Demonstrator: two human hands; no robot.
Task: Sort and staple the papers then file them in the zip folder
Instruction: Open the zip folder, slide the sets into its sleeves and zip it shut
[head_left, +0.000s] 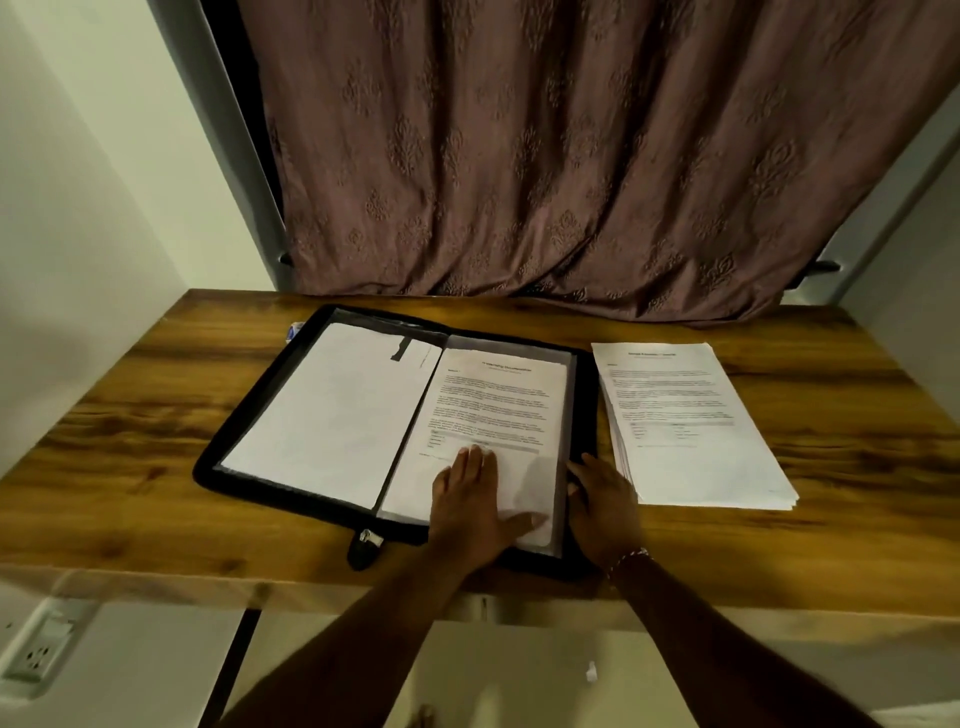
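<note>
A black zip folder (234, 447) lies open on the wooden table. Its left half holds a blank white sheet (332, 410). A printed document (493, 410) sits inside a clear sleeve on the right half. My left hand (472, 509) rests flat on the lower part of that sleeve, fingers spread. At the folder's right edge, my right hand (602, 509) touches the sleeve's outer rim; I cannot see whether it pinches the rim. To the right of the folder lies a stack of printed papers (691, 421). No stapler is in view.
The wooden table (130, 415) runs up to a brown patterned curtain (571, 156) at the back. The folder's zip pull (363, 545) hangs near the front edge. A small blue and white object (295, 330) peeks out behind the folder. A wall socket (36, 649) is at lower left.
</note>
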